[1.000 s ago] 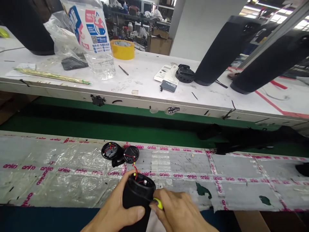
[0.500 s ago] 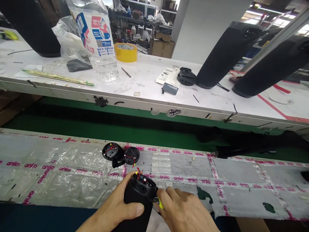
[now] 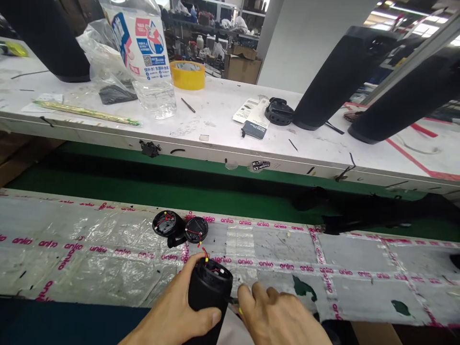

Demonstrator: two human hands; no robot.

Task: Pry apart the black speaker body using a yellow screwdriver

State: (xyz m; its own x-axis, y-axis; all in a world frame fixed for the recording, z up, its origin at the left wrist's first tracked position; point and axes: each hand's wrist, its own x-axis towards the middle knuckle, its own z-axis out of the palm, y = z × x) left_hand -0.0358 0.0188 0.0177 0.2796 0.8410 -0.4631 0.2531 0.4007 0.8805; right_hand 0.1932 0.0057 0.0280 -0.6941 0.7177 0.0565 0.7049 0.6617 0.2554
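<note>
My left hand [image 3: 176, 314] is wrapped round a black cylindrical housing [image 3: 207, 296] whose open top shows red and yellow wires. My right hand [image 3: 276, 317] is closed beside the housing's right edge, pinching a small tool with a yellow part [image 3: 239, 311] that is mostly hidden by the fingers. Just beyond the housing, two round black caps [image 3: 179, 227] with red wiring lie on the taped plastic sheet [image 3: 108, 249].
A green conveyor strip [image 3: 179, 191] runs behind the sheet. On the white bench [image 3: 215, 124] beyond stand a large water bottle [image 3: 143, 52], a yellow tape roll [image 3: 187, 74], leaflets [image 3: 253, 117], a black ring part [image 3: 278, 111] and two tall black cylinders [image 3: 338, 72].
My right hand has slid lower and closed further round the yellow tool, hiding more of it. The left hand keeps its hold on the housing.
</note>
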